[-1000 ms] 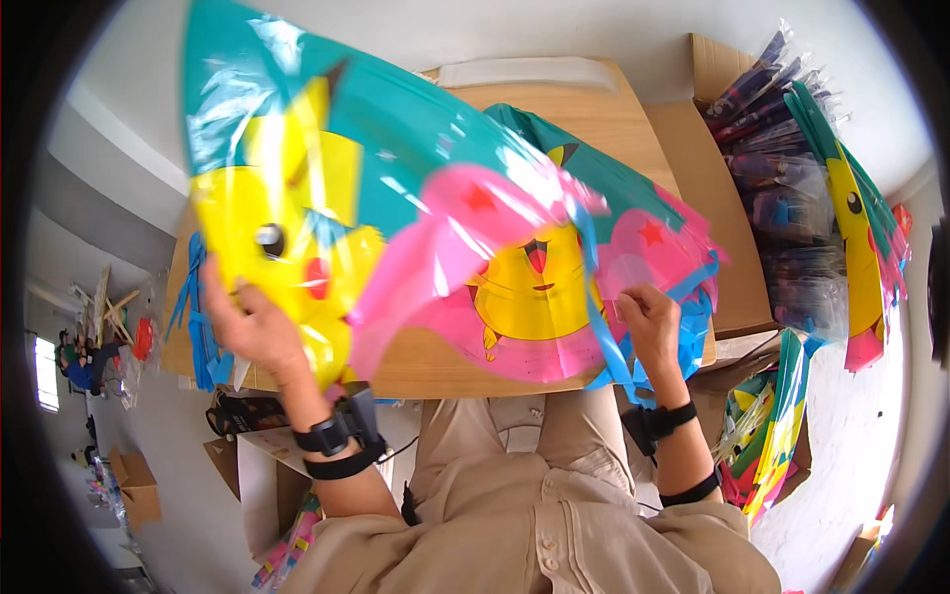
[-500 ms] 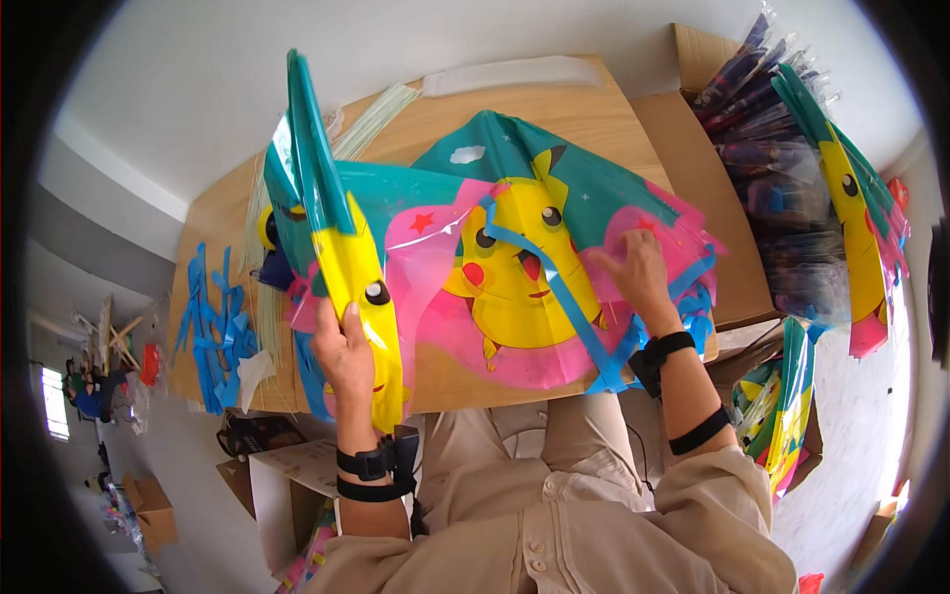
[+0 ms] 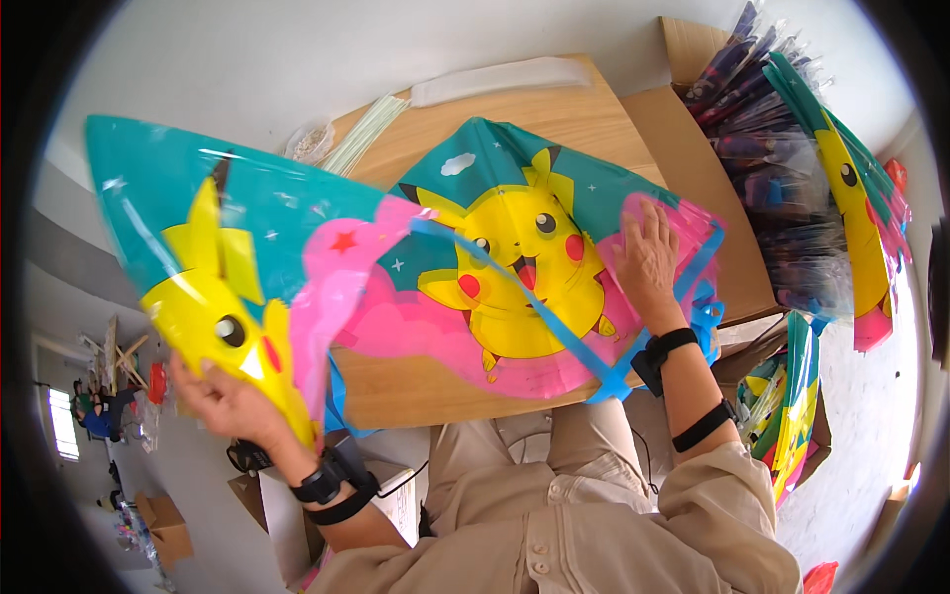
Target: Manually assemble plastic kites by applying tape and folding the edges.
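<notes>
My left hand (image 3: pixel 233 401) is closed on the lower edge of a folded plastic kite (image 3: pixel 208 213), green, pink and yellow with a cartoon creature on it. That kite is raised at the left, its far tip beyond the table's left side. Before me a second kite (image 3: pixel 529 267) of the same print lies spread on the table. On its pink right wing rests my right hand (image 3: pixel 648 262), fingers stretched out and flat. A blue ribbon (image 3: pixel 554 322) runs slantwise across the spread kite, and more blue ribbon (image 3: pixel 705 322) is bunched at its right edge.
Along the wooden table's (image 3: pixel 445 129) far side lie pale thin sticks (image 3: pixel 366 137), a white strip (image 3: pixel 505 81) and a small clear bag (image 3: pixel 310 142). At the right, a cardboard box (image 3: pixel 653 124) stands beside dark bagged goods (image 3: pixel 772 178). Folded kites (image 3: pixel 795 396) fill a lower box.
My left hand has swung the folded kite leftward and turned it so its printed side shows. My right hand has flattened on the spread kite, fingers pointing away.
</notes>
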A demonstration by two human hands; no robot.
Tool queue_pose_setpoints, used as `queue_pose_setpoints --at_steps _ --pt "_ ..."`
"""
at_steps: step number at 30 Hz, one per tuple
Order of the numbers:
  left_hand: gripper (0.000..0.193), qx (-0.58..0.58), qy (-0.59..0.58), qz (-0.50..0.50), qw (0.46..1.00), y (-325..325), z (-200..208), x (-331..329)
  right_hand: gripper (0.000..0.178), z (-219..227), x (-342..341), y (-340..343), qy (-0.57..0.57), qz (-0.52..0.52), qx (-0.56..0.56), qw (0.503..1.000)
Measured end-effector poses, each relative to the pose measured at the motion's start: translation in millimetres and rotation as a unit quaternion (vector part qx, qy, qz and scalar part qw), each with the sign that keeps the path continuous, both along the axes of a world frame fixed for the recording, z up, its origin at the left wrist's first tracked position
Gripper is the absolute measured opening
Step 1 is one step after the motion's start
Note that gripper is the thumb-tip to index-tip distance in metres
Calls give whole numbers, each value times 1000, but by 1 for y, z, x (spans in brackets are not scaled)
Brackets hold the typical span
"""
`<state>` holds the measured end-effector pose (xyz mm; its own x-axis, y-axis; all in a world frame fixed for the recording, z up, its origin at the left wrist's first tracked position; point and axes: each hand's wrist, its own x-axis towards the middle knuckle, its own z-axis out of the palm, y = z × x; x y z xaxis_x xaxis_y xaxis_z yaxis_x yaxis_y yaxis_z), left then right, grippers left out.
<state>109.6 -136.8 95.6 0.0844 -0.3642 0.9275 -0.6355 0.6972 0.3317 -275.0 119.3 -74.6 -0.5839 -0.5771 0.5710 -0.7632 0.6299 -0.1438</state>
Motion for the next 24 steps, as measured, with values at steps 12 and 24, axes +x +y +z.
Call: queue_pose_setpoints --at_steps 12,24 --pt "33 248 -148 -195 937 54 -35 -45 33 -11 -128 29 -301 -131 122 937" --pt "12 213 -282 -351 867 131 -73 -149 54 104 52 -6 -648 303 -175 676"
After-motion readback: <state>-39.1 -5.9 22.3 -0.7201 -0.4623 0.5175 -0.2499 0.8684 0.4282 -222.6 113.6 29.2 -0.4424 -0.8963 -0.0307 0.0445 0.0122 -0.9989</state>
